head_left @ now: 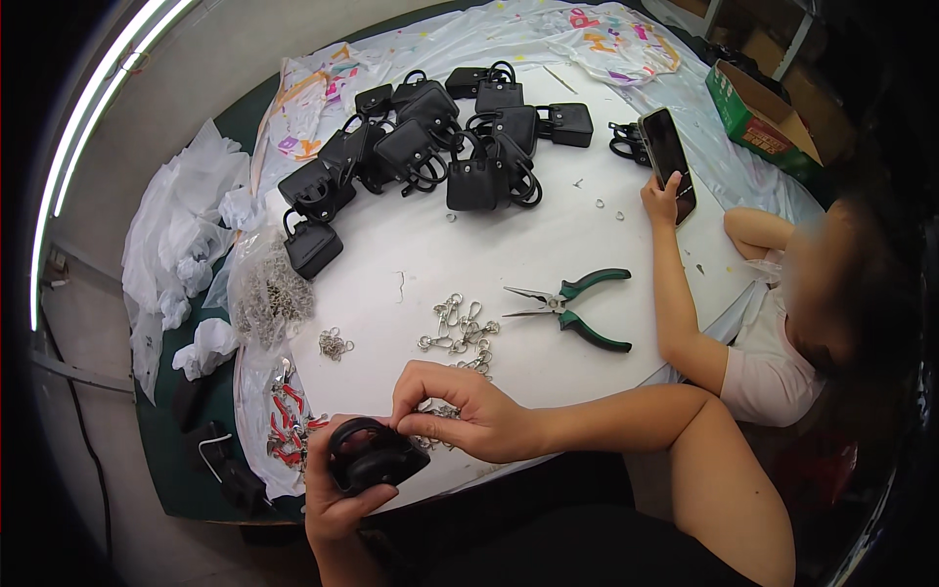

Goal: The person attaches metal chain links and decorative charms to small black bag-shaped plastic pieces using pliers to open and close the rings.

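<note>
My left hand (337,479) is closed round a small black handbag (377,462), its handle loop facing up, near the table's front edge. Beside it, my right hand (469,416) pinches with thumb and forefinger at the bag's side; whatever lies between the fingertips is too small to make out. Just past my right hand lie several silver swivel clasps (460,328). Green-handled pliers (572,305) rest with jaws apart to the right of them. A little heap of metal rings (335,344) sits to the left.
Several black mini handbags (411,147) crowd the far side of the white tabletop (391,235). A clear bag of metal parts (269,293) and red clasps (289,421) lie left. At right, another person's hand (662,201) holds a phone (670,161); a green box (758,127) stands behind.
</note>
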Tool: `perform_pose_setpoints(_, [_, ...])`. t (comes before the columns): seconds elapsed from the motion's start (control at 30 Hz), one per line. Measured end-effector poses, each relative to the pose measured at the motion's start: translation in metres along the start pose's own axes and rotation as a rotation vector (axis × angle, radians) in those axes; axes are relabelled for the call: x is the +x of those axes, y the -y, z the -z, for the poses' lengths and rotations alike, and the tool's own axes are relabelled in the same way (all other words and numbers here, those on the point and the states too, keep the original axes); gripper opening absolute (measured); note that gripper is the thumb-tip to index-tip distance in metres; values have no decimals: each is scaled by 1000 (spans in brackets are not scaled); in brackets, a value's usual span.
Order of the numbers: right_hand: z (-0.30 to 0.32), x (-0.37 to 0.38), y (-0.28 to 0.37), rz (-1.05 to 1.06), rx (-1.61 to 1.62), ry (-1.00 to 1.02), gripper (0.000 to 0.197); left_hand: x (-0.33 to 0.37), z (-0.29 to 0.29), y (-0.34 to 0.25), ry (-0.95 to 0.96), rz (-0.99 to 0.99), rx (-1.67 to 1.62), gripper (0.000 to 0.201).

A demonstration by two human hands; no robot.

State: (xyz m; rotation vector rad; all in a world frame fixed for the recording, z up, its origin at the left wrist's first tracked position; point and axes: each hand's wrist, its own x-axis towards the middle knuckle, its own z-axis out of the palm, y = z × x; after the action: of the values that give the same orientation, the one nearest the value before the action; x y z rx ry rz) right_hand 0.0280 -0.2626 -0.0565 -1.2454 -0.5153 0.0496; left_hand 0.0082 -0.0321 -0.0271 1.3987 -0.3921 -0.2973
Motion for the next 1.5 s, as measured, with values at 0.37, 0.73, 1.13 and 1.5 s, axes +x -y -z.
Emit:
perform_pose_setpoints(0.37, [14, 13, 9, 39, -195, 194, 8, -6, -12, -11, -142, -25, 26, 59])
perform_pose_setpoints(0.73, [-7, 7, 16, 475, -645, 187, 25, -53, -6, 8, -233, -108, 785, 63])
perform_pose_setpoints(1.13, [-9, 0, 28, 622, -858, 282, 24, -101, 39, 21, -345, -186, 1245, 31])
perform_pose_setpoints(1.5, [-31, -16, 30, 560, -834, 336, 25, -98, 14, -54, -142, -182, 1452, 37])
